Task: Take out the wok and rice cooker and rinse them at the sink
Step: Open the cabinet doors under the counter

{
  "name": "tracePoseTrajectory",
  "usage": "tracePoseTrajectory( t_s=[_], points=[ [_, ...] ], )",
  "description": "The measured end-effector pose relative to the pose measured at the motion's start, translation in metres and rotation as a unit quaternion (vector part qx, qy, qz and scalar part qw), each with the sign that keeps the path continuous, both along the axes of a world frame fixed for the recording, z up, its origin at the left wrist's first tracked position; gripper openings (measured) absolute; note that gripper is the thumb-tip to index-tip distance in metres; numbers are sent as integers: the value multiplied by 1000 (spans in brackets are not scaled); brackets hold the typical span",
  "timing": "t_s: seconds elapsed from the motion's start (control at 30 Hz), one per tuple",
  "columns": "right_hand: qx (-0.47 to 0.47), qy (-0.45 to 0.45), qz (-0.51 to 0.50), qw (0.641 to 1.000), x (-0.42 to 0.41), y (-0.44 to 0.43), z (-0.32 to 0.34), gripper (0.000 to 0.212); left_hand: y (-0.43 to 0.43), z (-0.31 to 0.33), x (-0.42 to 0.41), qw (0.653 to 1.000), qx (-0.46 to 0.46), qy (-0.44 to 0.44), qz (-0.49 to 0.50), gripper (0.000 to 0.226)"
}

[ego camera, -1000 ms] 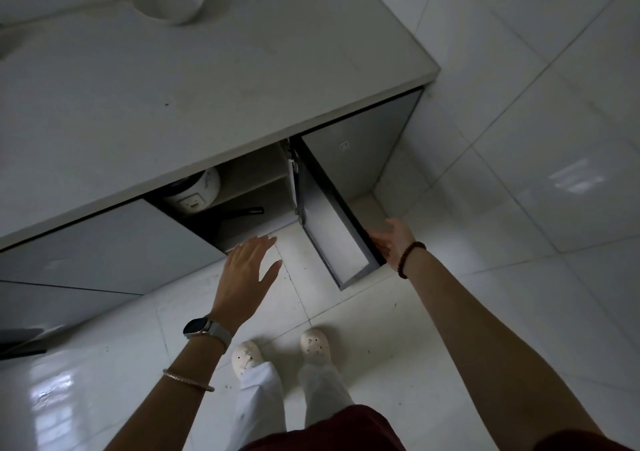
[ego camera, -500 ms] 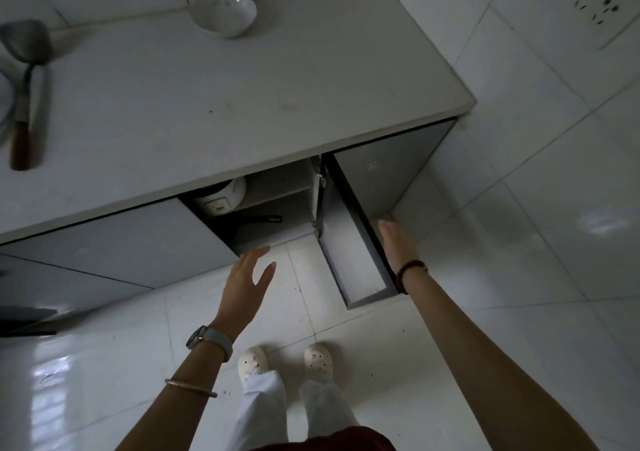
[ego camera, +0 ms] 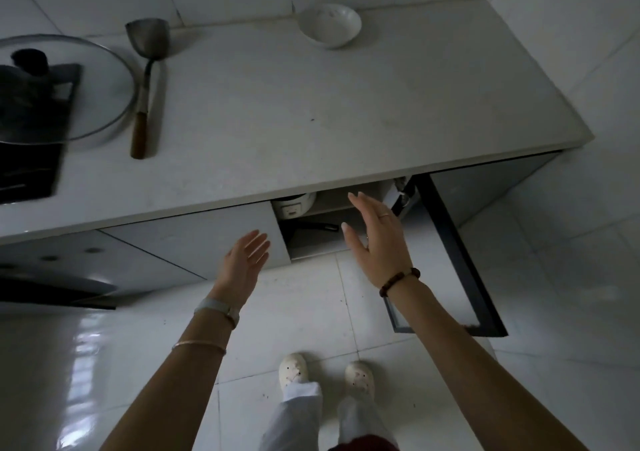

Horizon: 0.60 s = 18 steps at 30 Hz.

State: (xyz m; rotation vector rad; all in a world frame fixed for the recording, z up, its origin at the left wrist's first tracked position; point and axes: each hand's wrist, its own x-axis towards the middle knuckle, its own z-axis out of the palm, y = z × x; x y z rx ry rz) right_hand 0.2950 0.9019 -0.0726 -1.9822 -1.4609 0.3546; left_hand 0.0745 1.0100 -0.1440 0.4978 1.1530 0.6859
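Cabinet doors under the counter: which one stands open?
The dark-edged door, swung out over the floor right of the opening showing the rice cooker and wok. The left door and far-right door sit flush, shut.

White rice cooker, black wok handle, white bowl.

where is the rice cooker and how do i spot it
Look under the long white counter, where one cabinet door stands open. On the upper shelf inside sits the rice cooker, white and round, unlike the black wok lying beneath it.
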Motion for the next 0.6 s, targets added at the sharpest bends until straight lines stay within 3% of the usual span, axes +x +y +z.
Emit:
tracePoseTrajectory(
  t_s=[0.17,0.27,0.3,0.37,0.6],
  points=[
    [13,-74,31,997,-24,36,-9,50,51,-22,-12,977,-117,-122,134,44],
    [15,-80,33,996,-31,49,-15,51,66,-38,-12,965,-187,-144,110,48],
    [14,-79,31,996,-33,52,-17,50,69,-40,-8,968,-177,-122,129,49],
    [14,-79,31,996,-33,56,-20,50,76,-40,1,936,-187,-200,221,49],
    [14,-75,34,997,-24,64,-29,47,83,-43,19,915,-149,-246,282,51]
  ],
)
